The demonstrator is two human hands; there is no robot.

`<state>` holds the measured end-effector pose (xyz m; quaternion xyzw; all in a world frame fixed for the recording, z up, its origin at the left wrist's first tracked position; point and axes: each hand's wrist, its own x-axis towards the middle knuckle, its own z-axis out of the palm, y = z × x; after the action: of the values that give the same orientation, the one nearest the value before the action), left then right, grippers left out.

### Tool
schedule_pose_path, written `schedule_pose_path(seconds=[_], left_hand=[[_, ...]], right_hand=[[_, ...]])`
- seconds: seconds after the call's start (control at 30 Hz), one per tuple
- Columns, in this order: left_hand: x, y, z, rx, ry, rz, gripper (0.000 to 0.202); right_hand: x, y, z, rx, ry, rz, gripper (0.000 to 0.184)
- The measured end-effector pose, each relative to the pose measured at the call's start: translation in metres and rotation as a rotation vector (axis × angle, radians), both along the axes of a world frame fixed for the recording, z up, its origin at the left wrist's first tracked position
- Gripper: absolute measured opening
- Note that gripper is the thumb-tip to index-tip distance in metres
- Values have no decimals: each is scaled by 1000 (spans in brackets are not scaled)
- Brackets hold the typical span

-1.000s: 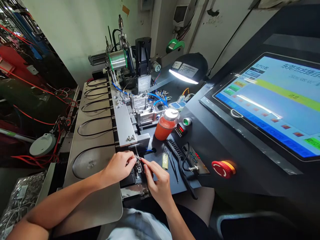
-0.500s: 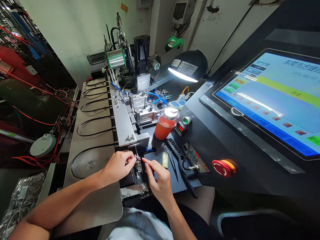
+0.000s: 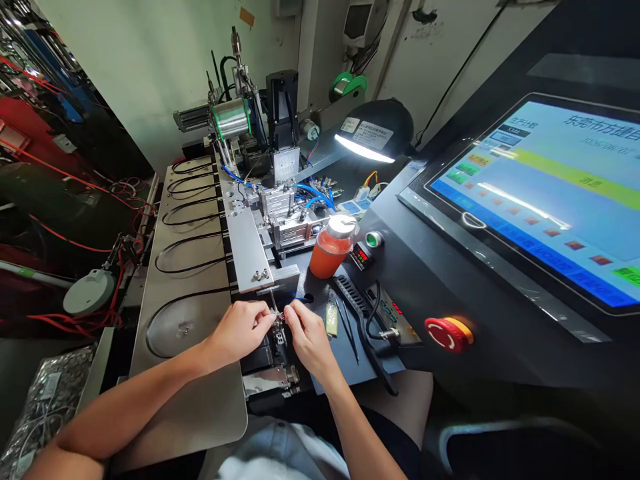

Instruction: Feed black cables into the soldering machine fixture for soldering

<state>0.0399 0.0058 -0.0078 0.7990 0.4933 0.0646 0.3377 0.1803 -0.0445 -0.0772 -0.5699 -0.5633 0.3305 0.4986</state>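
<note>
Table, near edge: right hand newly pinched beside metal clamp, left hand pinching opposite (on what, cannot tell); likely two-handed work.

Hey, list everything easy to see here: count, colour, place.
Machine: one, silver-black, upper centre
Spools: two, silver-green, back
Lamp: one, black, upper centre
Bottle: one, orange, centre
Cable loops: five, black, left
Hoses: several, red, far left
Tweezers: one, black, below bottle
Packet: one, yellowish, beside tweezers
Stop button: one, red, right
Screen: one, mostly blue, upper right
Clamp: one, silver, lower centre
Left hand: one, bare, by clamp
Right hand: one, bare, by clamp
</note>
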Motion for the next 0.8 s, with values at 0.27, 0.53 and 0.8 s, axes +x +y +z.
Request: schedule_pose_path(seconds=[0.27, 0.53, 0.8], left_hand=[[-3, -3, -4, 156, 123, -63, 19], [-19, -12, -11, 743, 142, -362, 22], [-15, -13, -7, 974, 263, -576, 22]], right_hand=[[-13, 10, -13, 76, 143, 6, 34], [-19, 9, -18, 76, 265, -51, 37], [-14, 8, -26, 6, 301, -71, 38]])
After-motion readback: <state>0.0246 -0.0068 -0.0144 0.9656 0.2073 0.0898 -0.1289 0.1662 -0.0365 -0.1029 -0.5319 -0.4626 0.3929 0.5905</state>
